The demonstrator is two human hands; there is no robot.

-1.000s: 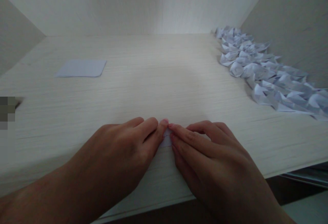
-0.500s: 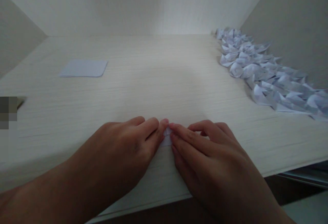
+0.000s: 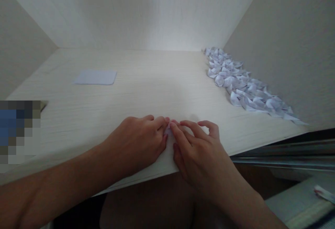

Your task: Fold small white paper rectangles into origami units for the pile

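Between my fingertips, near the front edge of the desk, lies a small folded piece of white paper, mostly hidden by both hands. My left hand is curled, with its fingers pinching the paper's left side against the desk top. From the other side, my right hand presses its index fingertip on the paper, its other fingers bent and partly spread. What shape the paper is folded into cannot be made out.
A flat stack of white paper lies at the back left of the pale desk. Several folded white paper pieces run in rows along the right wall. At the left edge, something is blurred out by pixels.
The camera view has shifted, so more of the front edge and floor shows. My right hand's fingers have moved over the paper, with the index finger now on top. The left hand keeps its pinch.
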